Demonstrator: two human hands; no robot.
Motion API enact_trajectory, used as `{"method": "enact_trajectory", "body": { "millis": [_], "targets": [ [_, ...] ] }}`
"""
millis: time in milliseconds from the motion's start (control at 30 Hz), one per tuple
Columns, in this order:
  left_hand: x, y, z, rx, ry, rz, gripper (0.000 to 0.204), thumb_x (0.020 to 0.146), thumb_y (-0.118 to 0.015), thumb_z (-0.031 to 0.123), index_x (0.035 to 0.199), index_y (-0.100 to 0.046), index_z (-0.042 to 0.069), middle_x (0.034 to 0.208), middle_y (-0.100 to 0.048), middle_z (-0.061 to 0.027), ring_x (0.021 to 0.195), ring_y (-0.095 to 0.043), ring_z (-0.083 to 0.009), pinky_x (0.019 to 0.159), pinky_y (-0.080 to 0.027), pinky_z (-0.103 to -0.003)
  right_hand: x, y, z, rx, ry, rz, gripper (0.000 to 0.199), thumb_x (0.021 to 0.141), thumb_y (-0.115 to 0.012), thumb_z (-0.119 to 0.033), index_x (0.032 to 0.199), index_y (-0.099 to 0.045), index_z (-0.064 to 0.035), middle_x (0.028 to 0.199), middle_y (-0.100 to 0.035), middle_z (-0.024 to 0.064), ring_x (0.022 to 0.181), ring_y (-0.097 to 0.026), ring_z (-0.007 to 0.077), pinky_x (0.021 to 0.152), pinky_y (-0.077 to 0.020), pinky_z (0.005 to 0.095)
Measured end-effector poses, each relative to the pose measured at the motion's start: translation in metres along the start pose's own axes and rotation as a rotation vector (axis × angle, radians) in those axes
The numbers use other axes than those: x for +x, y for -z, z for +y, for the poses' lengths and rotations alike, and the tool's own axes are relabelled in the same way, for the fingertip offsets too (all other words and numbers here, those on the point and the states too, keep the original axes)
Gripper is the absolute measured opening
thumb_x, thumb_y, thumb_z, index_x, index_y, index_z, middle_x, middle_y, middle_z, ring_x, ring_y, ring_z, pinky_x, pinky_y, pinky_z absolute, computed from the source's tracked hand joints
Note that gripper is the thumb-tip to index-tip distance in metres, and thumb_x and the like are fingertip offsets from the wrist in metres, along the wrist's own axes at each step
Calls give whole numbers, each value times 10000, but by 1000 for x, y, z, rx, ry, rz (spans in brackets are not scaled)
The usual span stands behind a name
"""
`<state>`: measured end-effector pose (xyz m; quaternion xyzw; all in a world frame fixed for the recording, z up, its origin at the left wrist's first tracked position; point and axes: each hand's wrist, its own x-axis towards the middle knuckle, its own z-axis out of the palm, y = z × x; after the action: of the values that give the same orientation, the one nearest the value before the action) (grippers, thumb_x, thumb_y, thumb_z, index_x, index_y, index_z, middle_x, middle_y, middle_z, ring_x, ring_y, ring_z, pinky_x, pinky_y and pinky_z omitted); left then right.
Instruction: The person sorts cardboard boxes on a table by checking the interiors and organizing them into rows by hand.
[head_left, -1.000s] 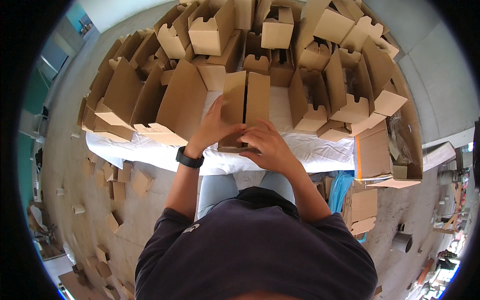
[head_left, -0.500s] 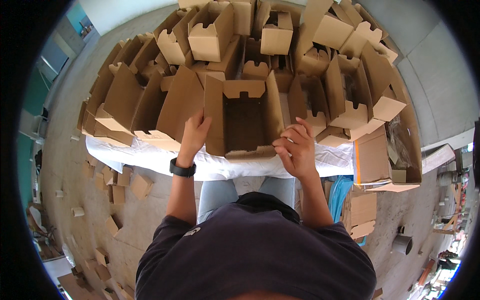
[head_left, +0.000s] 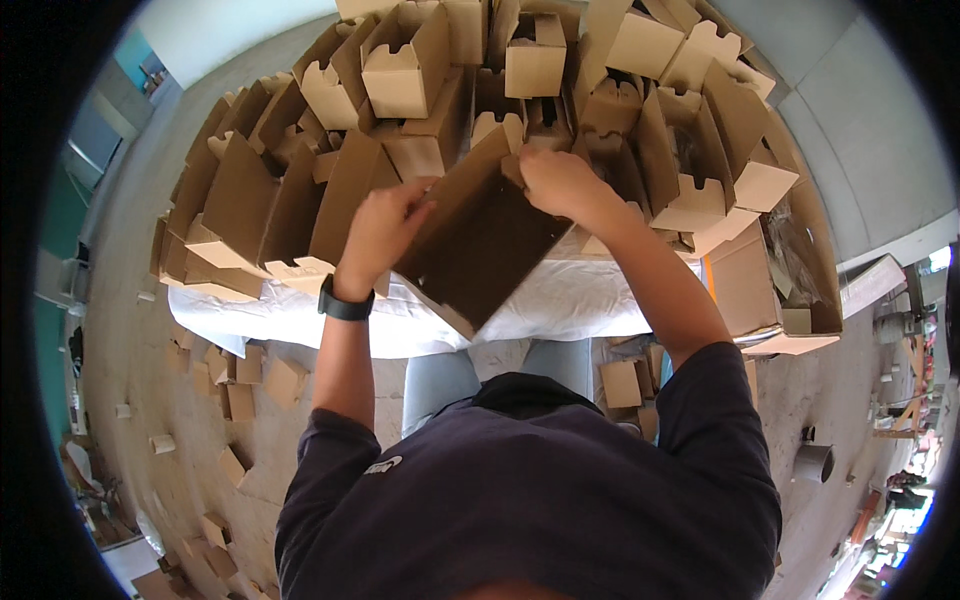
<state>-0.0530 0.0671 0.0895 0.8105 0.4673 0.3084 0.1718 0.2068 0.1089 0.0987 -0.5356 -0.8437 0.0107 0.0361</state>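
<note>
Fingers of the right hand (head_left: 562,185) closed on the far corner of the open carton (head_left: 485,250), held tilted over the front of the white-draped worktop (head_left: 600,305); those of the left hand (head_left: 383,232) lie at its left wall, grip impossible to tell. Right forearm angled inward; left forearm, with dark wristband (head_left: 345,303), nearly straight. Below, concrete floor (head_left: 190,500) with scattered cardboard pieces (head_left: 285,383). Other open cartons (head_left: 235,190) crowd the left, far and right sides

On the floor (head_left: 185,480), a pale roll (head_left: 162,444) past the left end of the white cloth (head_left: 580,305), a grey tube (head_left: 813,464) past its right.
</note>
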Motion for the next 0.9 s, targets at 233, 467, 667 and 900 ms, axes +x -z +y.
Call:
{"method": "enact_trajectory", "body": {
  "millis": [233, 467, 667, 900],
  "targets": [
    [-58, -1, 19, -439, 45, 373, 602, 875, -682, 146, 1408, -424, 42, 1465, -425, -148, 1354, -410, -286, 1093, -342, -405, -57, -9, 26, 307, -323, 14, 306, 788, -610, -198, 921, -639, 76, 942, -648, 296, 872, -637, 442, 790, -517, 483],
    [-114, -72, 7, -828, 175, 121, 857, 882, -679, 196, 1544, -143, 107, 1599, -158, -117, 1462, -182, -297, 1157, -212, -443, -112, -36, 48, 853, -479, 109, 440, 775, -650, -329, 916, -623, 87, 831, -641, 218, 768, -594, 264, 706, -485, 397],
    [-145, -70, -10, -881, 374, 237, 719, 899, -581, 15, 1522, -225, 59, 1549, -280, -157, 1405, -304, -279, 1133, -276, -395, -154, -27, 1, 910, -439, 20, 485, 823, -627, -296, 1093, -569, 103, 957, -633, 296, 892, -632, 383, 773, -490, 444],
    [-141, -7, 23, -859, 119, -121, 941, 793, -734, 332, 1497, -222, -26, 1508, -308, -204, 1375, -332, -335, 1134, -264, -451, -271, -34, -85, 1245, -685, 239, 440, 847, -548, -108, 1244, -454, 60, 989, -635, 293, 933, -641, 396, 770, -529, 433]
  ]
}}
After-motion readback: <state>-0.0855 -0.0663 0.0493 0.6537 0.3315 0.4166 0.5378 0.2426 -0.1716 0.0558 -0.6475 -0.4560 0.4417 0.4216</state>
